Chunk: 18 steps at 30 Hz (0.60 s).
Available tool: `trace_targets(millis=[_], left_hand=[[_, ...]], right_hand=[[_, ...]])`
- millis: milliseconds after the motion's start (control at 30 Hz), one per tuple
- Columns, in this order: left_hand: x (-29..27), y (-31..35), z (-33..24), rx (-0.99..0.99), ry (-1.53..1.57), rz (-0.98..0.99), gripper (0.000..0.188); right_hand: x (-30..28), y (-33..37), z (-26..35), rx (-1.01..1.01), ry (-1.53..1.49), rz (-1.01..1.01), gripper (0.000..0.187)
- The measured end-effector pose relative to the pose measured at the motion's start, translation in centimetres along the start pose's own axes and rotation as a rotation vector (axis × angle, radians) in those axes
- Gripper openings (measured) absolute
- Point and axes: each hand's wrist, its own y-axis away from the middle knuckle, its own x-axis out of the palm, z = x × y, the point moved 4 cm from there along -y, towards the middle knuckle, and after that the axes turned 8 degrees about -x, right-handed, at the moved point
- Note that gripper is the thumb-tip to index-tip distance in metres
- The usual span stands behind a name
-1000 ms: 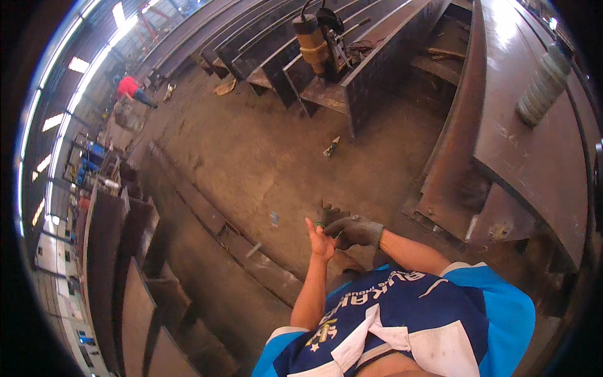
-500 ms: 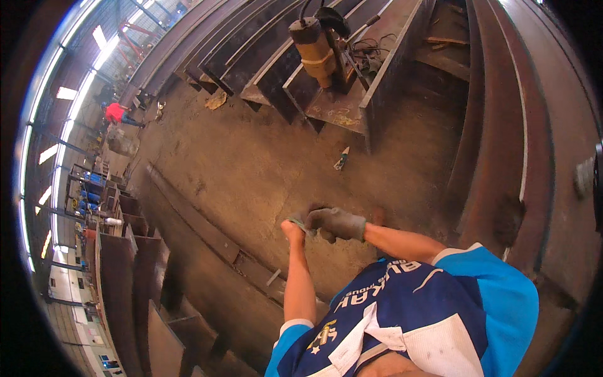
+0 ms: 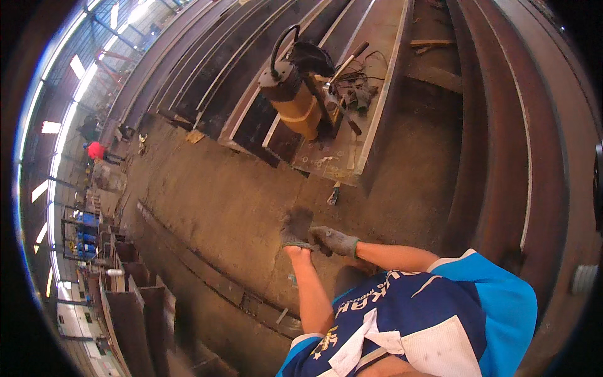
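Observation:
My left hand (image 3: 296, 229) is raised in front of my chest, wearing a grey knit work glove with the fingers pointing up. My right hand (image 3: 335, 240), also in a grey glove, comes in from the right and pinches the cuff of the left glove at the wrist. Both forearms are bare. My blue and white shirt (image 3: 414, 320) fills the lower edge. Neither hand carries a tool.
Ahead, a yellow-brown cylindrical machine (image 3: 294, 100) with cables and a hammer (image 3: 344, 61) rests on a long steel beam (image 3: 377, 94). A small tool (image 3: 333, 193) lies on the dirt floor. More rusty beams run at the right (image 3: 502, 157) and lower left (image 3: 135, 308). A person in red (image 3: 95, 151) stands far left.
My left hand was bare a second ago; the glove is now pulled over it. My view has tilted, bringing the machine on the beam closer.

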Motion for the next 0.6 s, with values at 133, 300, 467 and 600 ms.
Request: trace_targets(millis=[133, 300, 467, 600], left_hand=[[-1.7, -4.8, -0.3, -0.166, 0.216, -0.204, 0.085], [-0.8, -8.8, -3.2, -0.311, 0.159, -0.151, 0.09], [4.4, -9.9, -8.9, -0.033, 0.199, -0.091, 0.089], [12.1, -9.9, -12.1, 0.059, 0.461, 0.055, 0.088]], right_hand=[[-1.7, -4.2, 1.2, -0.497, 0.537, -0.045, 0.039], [-1.8, -9.9, 2.8, -0.563, 0.871, 0.055, 0.038], [-2.9, -11.1, 6.2, -0.267, 0.308, -0.018, 0.025], [-2.7, -11.6, 9.2, -0.241, 0.077, -0.078, 0.039]])
